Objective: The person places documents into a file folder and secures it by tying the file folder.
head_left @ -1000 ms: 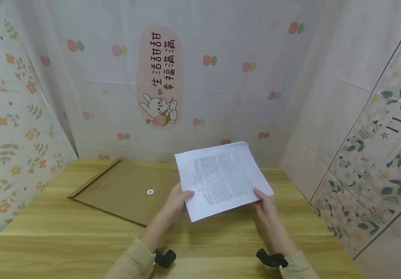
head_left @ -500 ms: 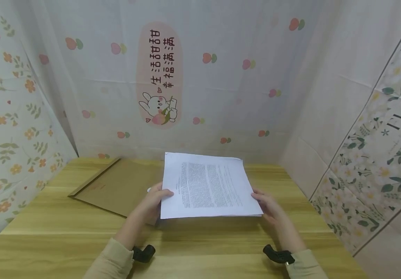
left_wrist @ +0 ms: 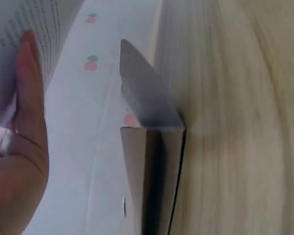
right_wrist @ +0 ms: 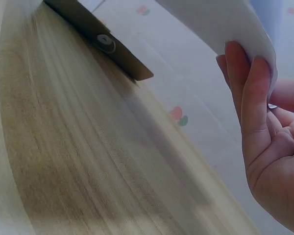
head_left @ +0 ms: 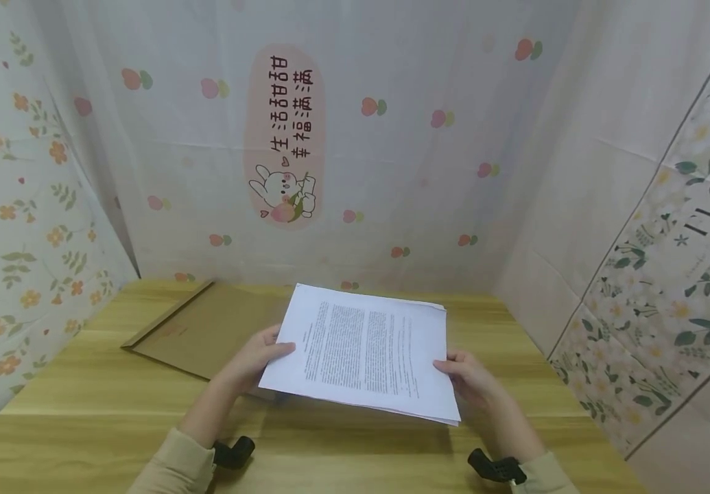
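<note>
A thin stack of white printed paper [head_left: 361, 350] is held above the table, tilted, its right side lower in the head view. My left hand [head_left: 260, 357] pinches its left edge, the thumb on top of the print. At the right edge my right hand [head_left: 468, 377] grips the sheets with the thumb above; the right wrist view shows its fingers [right_wrist: 255, 93] bent against the underside. Behind the left hand lies a brown paper document envelope [head_left: 206, 329], partly covered by that hand and the paper. In the left wrist view the envelope [left_wrist: 154, 181] shows a gaping end with its flap raised.
The wood-grain table [head_left: 342, 453] extends under and around both hands. A pale curtain [head_left: 416, 206] with fruit prints hangs behind it, and floral sheets [head_left: 669, 288] close off the sides. Black wrist mounts [head_left: 234, 453] sit at both sleeves.
Both hands keep hold of the paper. The stack has shifted left and down toward the person, and its tilt has turned so the right side is now lower. The envelope stays in place.
</note>
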`<state>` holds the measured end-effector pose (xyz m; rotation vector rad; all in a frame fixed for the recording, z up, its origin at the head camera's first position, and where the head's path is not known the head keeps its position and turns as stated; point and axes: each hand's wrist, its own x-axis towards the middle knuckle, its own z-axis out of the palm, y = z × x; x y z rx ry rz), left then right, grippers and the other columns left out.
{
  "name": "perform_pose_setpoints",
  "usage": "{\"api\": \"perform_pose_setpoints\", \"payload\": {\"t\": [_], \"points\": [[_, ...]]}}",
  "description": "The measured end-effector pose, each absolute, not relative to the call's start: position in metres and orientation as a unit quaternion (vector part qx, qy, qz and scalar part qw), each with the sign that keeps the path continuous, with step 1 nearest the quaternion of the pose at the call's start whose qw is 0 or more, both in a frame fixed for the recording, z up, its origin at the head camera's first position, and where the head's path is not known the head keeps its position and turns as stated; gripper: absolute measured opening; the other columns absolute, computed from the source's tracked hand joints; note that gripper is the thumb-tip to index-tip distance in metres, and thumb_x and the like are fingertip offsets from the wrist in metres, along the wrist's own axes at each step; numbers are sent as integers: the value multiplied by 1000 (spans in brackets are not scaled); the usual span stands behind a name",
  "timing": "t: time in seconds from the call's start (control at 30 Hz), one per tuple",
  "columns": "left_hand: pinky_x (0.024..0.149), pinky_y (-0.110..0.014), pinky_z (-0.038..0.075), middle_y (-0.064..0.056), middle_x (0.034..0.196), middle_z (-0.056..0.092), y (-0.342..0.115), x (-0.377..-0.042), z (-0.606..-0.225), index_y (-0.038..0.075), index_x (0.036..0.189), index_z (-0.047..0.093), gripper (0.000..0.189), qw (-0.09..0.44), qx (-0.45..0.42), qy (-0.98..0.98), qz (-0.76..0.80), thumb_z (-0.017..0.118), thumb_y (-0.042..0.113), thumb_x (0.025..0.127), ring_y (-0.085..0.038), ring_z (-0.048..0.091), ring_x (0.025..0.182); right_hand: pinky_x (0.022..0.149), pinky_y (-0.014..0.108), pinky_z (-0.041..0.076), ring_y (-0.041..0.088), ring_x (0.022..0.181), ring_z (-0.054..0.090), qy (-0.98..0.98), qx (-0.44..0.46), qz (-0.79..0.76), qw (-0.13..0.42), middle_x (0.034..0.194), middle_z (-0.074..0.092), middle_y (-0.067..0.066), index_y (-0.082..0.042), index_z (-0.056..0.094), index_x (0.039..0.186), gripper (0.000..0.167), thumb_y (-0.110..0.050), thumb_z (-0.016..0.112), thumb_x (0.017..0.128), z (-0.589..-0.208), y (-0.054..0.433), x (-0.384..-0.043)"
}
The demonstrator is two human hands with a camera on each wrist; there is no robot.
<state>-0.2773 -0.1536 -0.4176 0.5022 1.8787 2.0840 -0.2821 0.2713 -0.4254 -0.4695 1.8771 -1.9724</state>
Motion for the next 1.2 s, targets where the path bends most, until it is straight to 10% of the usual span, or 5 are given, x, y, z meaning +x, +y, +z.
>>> {"api": "perform_pose_setpoints", "payload": {"t": [0.6, 0.9, 1.2], "points": [[76, -44, 55, -16, 100, 66, -165, -275, -415, -8, 138, 41, 47, 24, 231, 808, 542, 55, 4, 95, -31, 65, 92, 68, 27, 55, 15, 82, 67, 664, -139, -708, 195, 95, 70, 3, -11, 65, 102, 22, -6, 44, 101, -435, 298, -280], [86, -55, 47, -23, 128, 54, -154, -264, -416, 3, 134, 52, 61, -37, 188, 948, 253, 74, 22, 80, -41, 56, 110, 70, 27, 55, 14, 83, 67, 651, -107, -727, 191, 94, 70, 2, -13, 66, 99, 26, -2, 42, 99, -447, 308, -284], [65, -45, 51, -15, 97, 63, -147, -256, -424, -1, 131, 50, 70, -36, 146, 969, 198, 80, 18, 71, -28, 60, 77, 70, 29, 56, 16, 83, 67, 654, -79, -724, 203, 94, 70, 4, -10, 65, 100, 19, -3, 47, 98, -450, 308, -284]]}}
